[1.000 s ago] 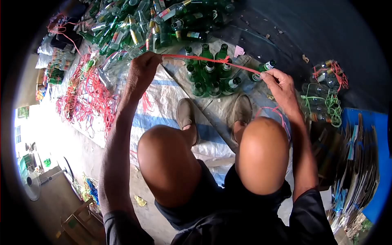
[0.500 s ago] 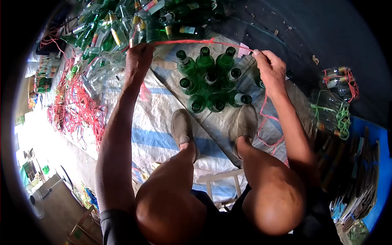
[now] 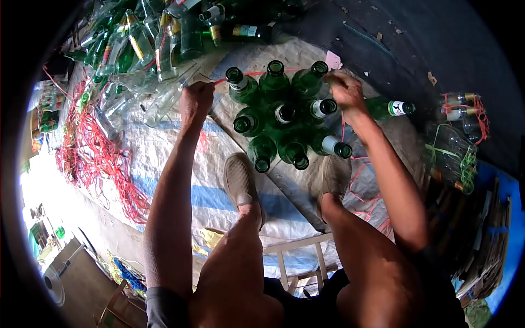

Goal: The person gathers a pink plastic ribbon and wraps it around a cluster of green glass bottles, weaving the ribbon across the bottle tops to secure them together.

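Note:
Several green glass bottles (image 3: pixel 284 113) stand upright in a tight group on the sheet, in front of my shoes. A red plastic string (image 3: pixel 254 73) passes along the far side of the group, partly hidden behind the bottle necks. At the left, my left hand (image 3: pixel 197 103) is closed on the string, beside the group. My right hand (image 3: pixel 345 94) is closed on the string's other side, at the right of the bottles. Just beyond my right wrist, a single green bottle (image 3: pixel 389 107) lies on its side.
Loose bottles (image 3: pixel 136 46) are piled at the upper left, above a tangle of red string (image 3: pixel 90 147). Tied bottle bundles (image 3: pixel 451 147) lie at the right, near stacked cardboard (image 3: pixel 481 235). A wooden stool (image 3: pixel 298 249) is below my legs.
Both hands have come lower and nearer the bottles. The string, earlier stretched beyond the group, now lies close against its far side. The view has shifted slightly.

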The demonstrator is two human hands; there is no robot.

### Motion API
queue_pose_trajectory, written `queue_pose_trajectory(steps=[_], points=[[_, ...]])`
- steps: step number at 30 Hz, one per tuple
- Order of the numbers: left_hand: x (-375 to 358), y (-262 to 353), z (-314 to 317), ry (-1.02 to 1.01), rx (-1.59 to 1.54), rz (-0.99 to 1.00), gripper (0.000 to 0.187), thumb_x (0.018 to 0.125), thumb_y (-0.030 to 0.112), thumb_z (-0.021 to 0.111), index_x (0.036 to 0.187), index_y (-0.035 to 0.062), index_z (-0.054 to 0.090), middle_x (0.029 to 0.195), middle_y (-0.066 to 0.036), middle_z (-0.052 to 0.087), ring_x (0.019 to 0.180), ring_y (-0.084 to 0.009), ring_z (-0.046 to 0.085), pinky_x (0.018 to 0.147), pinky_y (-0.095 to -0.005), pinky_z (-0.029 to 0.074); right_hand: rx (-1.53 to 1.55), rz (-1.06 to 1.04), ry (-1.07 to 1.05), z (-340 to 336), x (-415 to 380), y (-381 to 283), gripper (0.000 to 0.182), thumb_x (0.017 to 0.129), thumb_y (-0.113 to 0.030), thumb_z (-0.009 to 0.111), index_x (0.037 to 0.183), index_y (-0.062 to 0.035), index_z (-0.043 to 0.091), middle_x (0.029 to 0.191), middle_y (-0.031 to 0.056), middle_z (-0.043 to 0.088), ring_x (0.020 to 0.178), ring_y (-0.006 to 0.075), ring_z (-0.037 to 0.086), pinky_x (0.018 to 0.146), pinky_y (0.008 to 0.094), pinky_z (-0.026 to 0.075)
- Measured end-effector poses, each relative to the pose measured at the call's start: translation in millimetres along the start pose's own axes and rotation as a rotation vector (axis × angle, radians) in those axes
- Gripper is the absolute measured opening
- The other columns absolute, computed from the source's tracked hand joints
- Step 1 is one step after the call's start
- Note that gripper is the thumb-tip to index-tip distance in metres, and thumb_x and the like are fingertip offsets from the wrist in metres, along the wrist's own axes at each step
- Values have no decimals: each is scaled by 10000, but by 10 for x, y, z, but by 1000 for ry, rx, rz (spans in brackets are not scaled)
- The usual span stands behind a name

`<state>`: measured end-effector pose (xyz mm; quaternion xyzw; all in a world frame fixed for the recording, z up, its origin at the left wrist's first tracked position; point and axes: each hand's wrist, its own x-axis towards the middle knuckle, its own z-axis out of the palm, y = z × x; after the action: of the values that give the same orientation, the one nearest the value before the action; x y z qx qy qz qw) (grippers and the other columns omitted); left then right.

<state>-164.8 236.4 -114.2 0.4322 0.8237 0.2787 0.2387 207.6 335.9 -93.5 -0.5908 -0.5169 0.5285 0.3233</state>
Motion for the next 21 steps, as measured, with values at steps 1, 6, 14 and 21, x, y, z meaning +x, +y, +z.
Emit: queue_pose_trajectory(steps=[1,6,14,21], points=[[-48,-7,34,-15,-24,-17,317,887,341,683,919,42,781,768,-208,709,731,-356,715,697,-434,537,1,8,-32,4,3,43,284,934,-276,712,940,8,732,762,-15,582,741,105,490,712,299,436],[-126,-303,256,-64,-27,-1,303,892,296,695,876,2,762,708,-167,681,661,-278,675,636,-399,503,7,-33,-130,5,106,502,297,1001,-272,640,1031,7,737,805,-8,606,742,113,536,686,315,442],[-331,-511,384,-132,-105,-64,327,907,319,683,898,1,760,720,-201,684,662,-313,688,643,-406,514,-101,0,-218,-23,219,804,291,1030,-257,621,1075,17,710,860,12,646,771,108,568,702,296,460],[-528,-517,367,-145,-110,-22,320,918,291,680,912,-20,754,696,-175,685,633,-240,669,623,-384,502,-122,-73,-192,17,127,744,267,1028,-238,603,1033,5,711,731,0,588,656,92,497,589,287,411]])
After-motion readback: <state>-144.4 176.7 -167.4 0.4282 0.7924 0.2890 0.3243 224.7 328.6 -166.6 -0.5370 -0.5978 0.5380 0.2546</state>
